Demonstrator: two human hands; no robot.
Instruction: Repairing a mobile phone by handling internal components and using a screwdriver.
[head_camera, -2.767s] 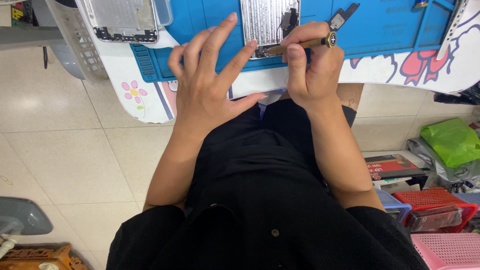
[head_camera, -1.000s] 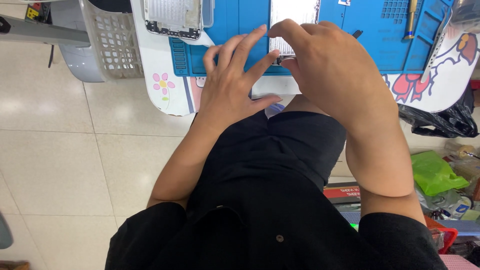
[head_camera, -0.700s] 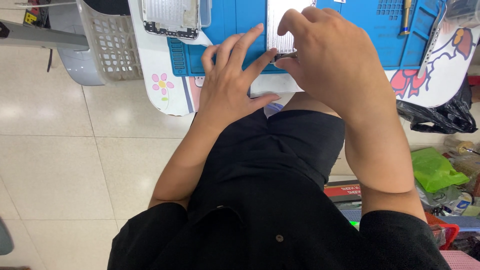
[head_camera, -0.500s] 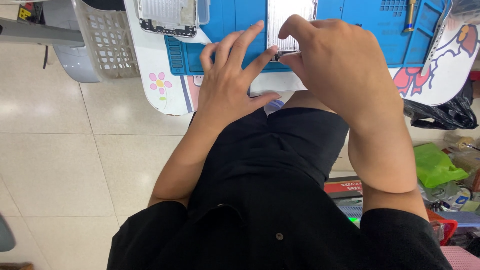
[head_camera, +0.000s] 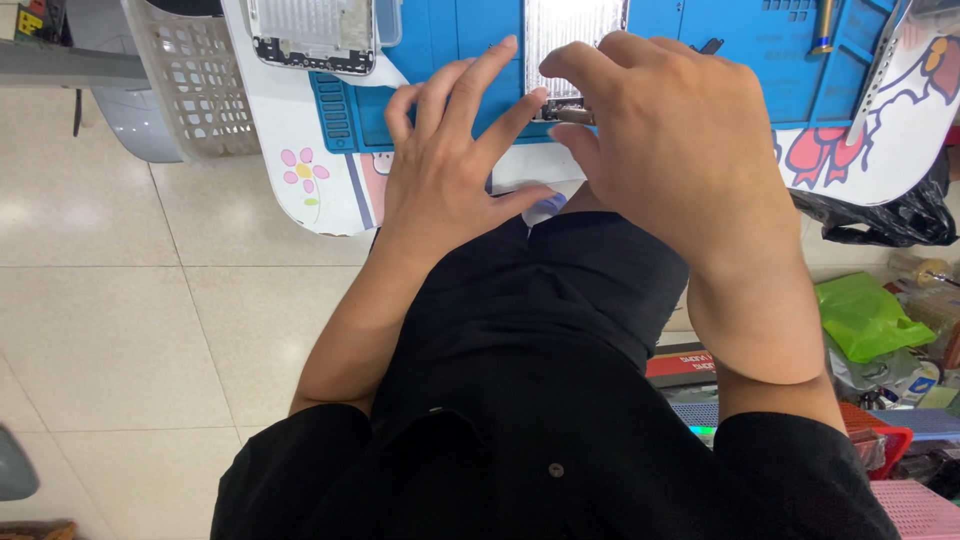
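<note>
Up on the blue mat (head_camera: 430, 60), left hand (head_camera: 450, 165) splayed flat beside a silver phone panel (head_camera: 572, 35), right hand (head_camera: 670, 140) pinching a thin tool (head_camera: 572, 115) at the panel's near edge

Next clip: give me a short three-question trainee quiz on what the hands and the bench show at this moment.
1. True or false: the left hand lies with fingers spread on the blue work mat.
2. Which hand pinches a thin tool at the lower edge of the silver panel?
A. left hand
B. right hand
C. neither
3. Fill in: a second silver frame lies on the table beside a white ____ basket.

Key
1. true
2. B
3. plastic mesh
</note>
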